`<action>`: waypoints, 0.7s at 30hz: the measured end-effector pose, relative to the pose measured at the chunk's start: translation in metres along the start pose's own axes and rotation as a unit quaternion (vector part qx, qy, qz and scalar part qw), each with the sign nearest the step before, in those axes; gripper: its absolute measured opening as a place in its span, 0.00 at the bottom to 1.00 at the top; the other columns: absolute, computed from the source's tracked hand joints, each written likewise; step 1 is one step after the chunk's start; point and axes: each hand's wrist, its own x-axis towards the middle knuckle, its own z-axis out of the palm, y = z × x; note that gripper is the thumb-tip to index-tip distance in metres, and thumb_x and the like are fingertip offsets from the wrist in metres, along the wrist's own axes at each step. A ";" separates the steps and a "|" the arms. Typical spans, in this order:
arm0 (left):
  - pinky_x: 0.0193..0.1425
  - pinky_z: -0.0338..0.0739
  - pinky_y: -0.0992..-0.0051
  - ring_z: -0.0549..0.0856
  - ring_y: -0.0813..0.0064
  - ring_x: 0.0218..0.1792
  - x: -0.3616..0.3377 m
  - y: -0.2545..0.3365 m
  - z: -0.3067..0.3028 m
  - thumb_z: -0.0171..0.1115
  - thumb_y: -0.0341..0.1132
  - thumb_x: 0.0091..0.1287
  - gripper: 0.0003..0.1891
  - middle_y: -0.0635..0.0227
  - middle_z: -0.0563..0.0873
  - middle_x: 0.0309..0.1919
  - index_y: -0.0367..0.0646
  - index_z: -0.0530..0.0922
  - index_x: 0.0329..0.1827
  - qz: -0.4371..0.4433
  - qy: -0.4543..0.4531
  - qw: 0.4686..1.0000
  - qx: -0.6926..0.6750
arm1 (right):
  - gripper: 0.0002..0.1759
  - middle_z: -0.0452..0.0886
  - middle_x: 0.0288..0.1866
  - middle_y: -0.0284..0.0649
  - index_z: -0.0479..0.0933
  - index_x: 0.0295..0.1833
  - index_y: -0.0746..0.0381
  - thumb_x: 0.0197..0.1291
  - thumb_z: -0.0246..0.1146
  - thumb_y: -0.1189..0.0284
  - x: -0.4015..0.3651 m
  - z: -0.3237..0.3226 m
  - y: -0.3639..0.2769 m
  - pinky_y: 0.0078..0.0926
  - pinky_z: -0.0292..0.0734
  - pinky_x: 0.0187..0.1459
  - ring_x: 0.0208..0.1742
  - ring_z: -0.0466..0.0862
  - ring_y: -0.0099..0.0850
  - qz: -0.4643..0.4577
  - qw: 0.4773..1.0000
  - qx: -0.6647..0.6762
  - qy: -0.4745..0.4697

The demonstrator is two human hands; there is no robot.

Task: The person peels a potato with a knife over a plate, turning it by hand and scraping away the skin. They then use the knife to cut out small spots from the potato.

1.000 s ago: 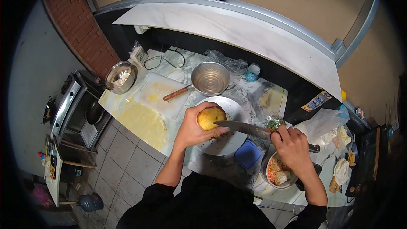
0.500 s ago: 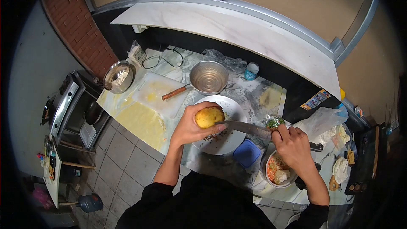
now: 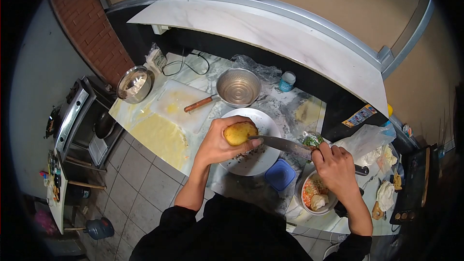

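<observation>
A yellow potato (image 3: 240, 133), with brown skin left in patches, is gripped in my left hand (image 3: 212, 144). My right hand (image 3: 335, 168) is wrapped round a large kitchen knife (image 3: 285, 146), whose black handle end sticks out to the right. The blade's tip lies against the potato's right side, close to my left thumb. Below them is a white plate (image 3: 267, 124) scattered with dark peel bits. Under my right hand stands a bowl (image 3: 300, 198) of chopped orange and pale food with a doughy lump in it.
A metal saucepan (image 3: 238, 88) with a wooden handle stands behind the plate. Left of it lie a white cutting board (image 3: 180, 104) and a steel bowl (image 3: 135, 85). A blue container (image 3: 280, 174) sits beside the plate. A small jar (image 3: 287, 81) and plastic bags (image 3: 367, 137) are further off.
The potato is turned slightly in my left hand, and the knife tip has shifted a little to the right along with my thumb. Otherwise the hands stay in nearly the same place.
</observation>
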 end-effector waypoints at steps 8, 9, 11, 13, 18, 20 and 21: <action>0.41 0.78 0.79 0.83 0.80 0.34 -0.002 0.005 0.005 0.73 0.26 0.54 0.15 0.66 0.86 0.33 0.33 0.80 0.43 0.019 0.032 0.999 0.016 | 0.09 0.69 0.27 0.35 0.69 0.26 0.59 0.48 0.64 0.75 -0.001 0.008 -0.004 0.26 0.74 0.24 0.24 0.78 0.28 0.004 1.000 0.001 0.029; 0.41 0.78 0.79 0.83 0.80 0.34 -0.003 0.005 0.007 0.73 0.26 0.54 0.15 0.66 0.86 0.33 0.33 0.80 0.43 0.019 0.032 0.999 0.016 | 0.09 0.69 0.27 0.35 0.69 0.26 0.59 0.48 0.64 0.75 -0.002 0.008 -0.004 0.26 0.74 0.24 0.24 0.78 0.28 0.005 1.000 0.000 0.029; 0.41 0.78 0.79 0.83 0.80 0.35 -0.003 0.007 0.009 0.73 0.26 0.54 0.15 0.66 0.86 0.33 0.33 0.81 0.44 0.020 0.054 0.998 0.006 | 0.10 0.69 0.27 0.35 0.68 0.25 0.59 0.48 0.65 0.75 -0.001 0.009 -0.006 0.26 0.73 0.23 0.23 0.77 0.28 0.012 0.999 0.009 0.033; 0.42 0.78 0.79 0.84 0.79 0.35 -0.003 0.009 0.010 0.73 0.26 0.54 0.16 0.66 0.86 0.34 0.33 0.80 0.44 0.031 0.066 0.997 0.016 | 0.10 0.69 0.27 0.36 0.68 0.25 0.59 0.48 0.65 0.75 -0.002 0.010 -0.007 0.26 0.73 0.23 0.23 0.77 0.28 0.017 0.999 0.012 0.033; 0.44 0.78 0.78 0.84 0.79 0.37 -0.002 0.009 0.016 0.73 0.27 0.54 0.17 0.66 0.86 0.35 0.33 0.80 0.45 0.045 0.093 0.994 0.034 | 0.10 0.69 0.28 0.36 0.68 0.26 0.59 0.48 0.64 0.75 -0.003 0.013 -0.014 0.28 0.73 0.22 0.24 0.78 0.29 0.040 0.998 0.035 0.041; 0.45 0.78 0.78 0.84 0.79 0.38 -0.001 0.008 0.022 0.74 0.27 0.53 0.17 0.66 0.86 0.36 0.33 0.81 0.45 0.063 0.146 0.986 0.044 | 0.10 0.70 0.28 0.38 0.67 0.26 0.60 0.48 0.64 0.75 -0.003 0.013 -0.017 0.29 0.73 0.22 0.24 0.78 0.30 0.063 0.997 0.042 0.025; 0.45 0.78 0.78 0.84 0.79 0.38 -0.001 0.008 0.024 0.74 0.27 0.53 0.17 0.66 0.86 0.36 0.33 0.81 0.45 0.064 0.146 0.986 0.044 | 0.10 0.70 0.28 0.38 0.67 0.26 0.60 0.48 0.64 0.75 -0.003 0.013 -0.018 0.29 0.73 0.22 0.24 0.78 0.30 0.063 0.997 0.042 0.026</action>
